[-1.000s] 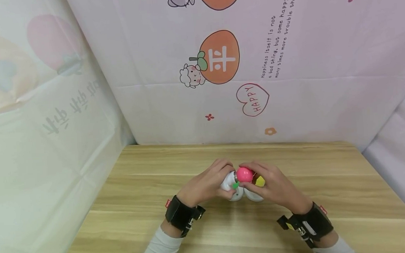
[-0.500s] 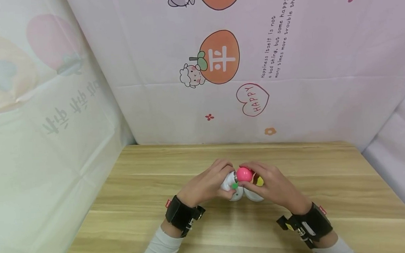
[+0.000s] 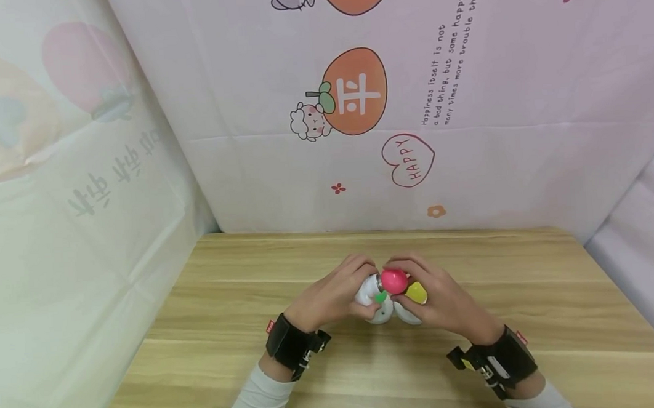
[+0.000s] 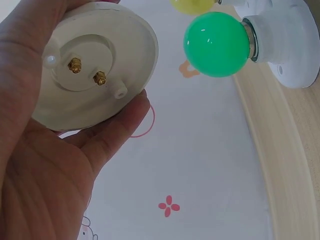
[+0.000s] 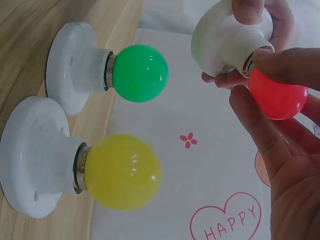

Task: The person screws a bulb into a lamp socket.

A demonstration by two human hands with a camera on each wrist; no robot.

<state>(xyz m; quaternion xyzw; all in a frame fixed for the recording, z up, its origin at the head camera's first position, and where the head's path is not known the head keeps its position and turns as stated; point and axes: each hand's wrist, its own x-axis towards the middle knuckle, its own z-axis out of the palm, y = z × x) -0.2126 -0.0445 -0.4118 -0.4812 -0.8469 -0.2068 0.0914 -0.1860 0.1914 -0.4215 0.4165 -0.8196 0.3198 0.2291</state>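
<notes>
My left hand [image 3: 332,299] grips a white lamp holder [image 5: 230,47] by its round base, raised above the table and tipped on its side. The underside of that base, with two brass screws, faces the camera in the left wrist view. A red light bulb [image 5: 278,95] sits at the mouth of this holder, its metal cap partly inside. Fingers and thumb of my right hand [image 3: 445,299] pinch the bulb's glass from both sides. Below the hands, a green bulb [image 5: 141,73] and a yellow bulb [image 5: 122,172] stand in their own white holders.
The two other white lamp holders, one under the green bulb [image 4: 216,44] and one under the yellow bulb [image 3: 417,292], rest side by side on the wooden table [image 3: 314,377]. Behind the table hangs a printed white cloth [image 3: 258,170]; another cloth [image 3: 85,253] covers the left side.
My right fingers have shifted slightly around the red bulb, and more of the yellow bulb shows beneath them. The left hand and its lamp holder stay nearly in place.
</notes>
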